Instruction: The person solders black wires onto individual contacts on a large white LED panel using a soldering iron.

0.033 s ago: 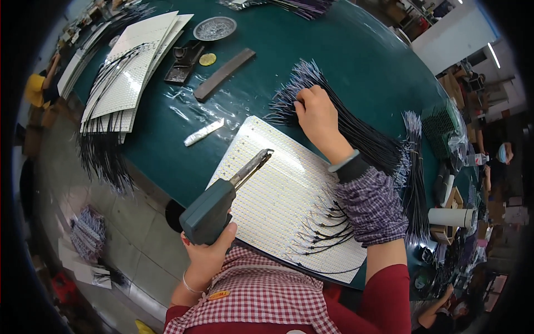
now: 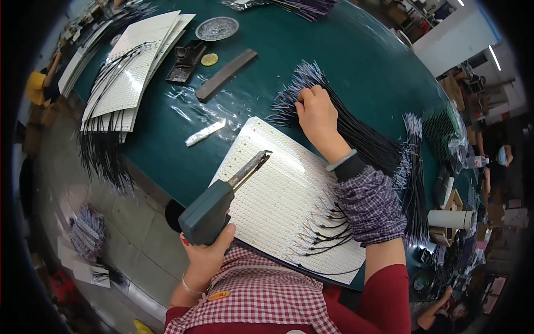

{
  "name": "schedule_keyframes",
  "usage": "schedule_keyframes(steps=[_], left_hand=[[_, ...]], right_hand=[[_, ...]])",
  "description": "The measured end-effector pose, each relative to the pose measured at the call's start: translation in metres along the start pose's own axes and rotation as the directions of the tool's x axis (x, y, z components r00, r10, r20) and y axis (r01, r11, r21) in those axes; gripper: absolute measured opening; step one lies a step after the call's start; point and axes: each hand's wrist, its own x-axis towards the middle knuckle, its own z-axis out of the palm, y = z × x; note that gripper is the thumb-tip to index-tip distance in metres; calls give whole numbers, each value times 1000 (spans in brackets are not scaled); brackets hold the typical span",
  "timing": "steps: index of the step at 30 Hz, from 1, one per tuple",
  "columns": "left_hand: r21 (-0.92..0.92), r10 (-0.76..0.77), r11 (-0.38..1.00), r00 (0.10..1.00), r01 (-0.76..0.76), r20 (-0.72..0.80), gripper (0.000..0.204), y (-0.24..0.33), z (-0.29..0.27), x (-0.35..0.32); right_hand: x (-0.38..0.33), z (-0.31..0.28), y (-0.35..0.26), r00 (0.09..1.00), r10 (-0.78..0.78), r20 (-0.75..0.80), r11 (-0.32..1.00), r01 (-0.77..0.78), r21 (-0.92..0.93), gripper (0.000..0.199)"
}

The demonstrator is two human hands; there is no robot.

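Note:
My left hand [image 2: 207, 255] grips a grey-green soldering gun [image 2: 208, 214] by its handle. Its metal tip rests over the near left part of a white LED panel [image 2: 278, 183] lying on the green table [image 2: 367, 61]. Several black wires [image 2: 325, 234] are attached along the panel's near right edge. My right hand [image 2: 317, 114] reaches past the panel's far corner, its fingers closed on the pale ends of a bundle of black wires [image 2: 372, 142] that runs off to the right.
A stack of white panels with hanging black wires [image 2: 130, 72] lies at the far left. Near it are a round metal dish [image 2: 217, 28], a dark bar [image 2: 225, 75], a yellow disc [image 2: 209, 59] and a white tube [image 2: 206, 132]. A white roll [image 2: 450, 219] lies at right.

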Motion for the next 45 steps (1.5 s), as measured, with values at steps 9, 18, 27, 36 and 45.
schedule_keyframes(steps=[9, 18, 27, 36, 45], left_hand=[[-55, -79, 995, 997, 78, -14, 34, -5, -7, 3], [-68, -56, 996, 997, 59, 55, 34, 2, 6, -3], [23, -64, 998, 983, 61, 169, 34, -2, 25, -3], [127, -78, 991, 961, 45, 267, 26, -3, 55, 0], [229, -83, 973, 959, 20, 271, 14, -14, 73, 4]], right_hand=[[1, -7, -3, 996, 86, -9, 980, -83, 182, 8], [-31, -57, -18, 958, 249, 142, 747, -283, 601, 9], [-120, -106, -1, 926, 325, 192, 826, -377, 418, 8], [-154, -82, 8, 880, 454, 137, 772, -466, 433, 9], [-156, -78, 8, 881, 459, 116, 789, -464, 404, 10]])
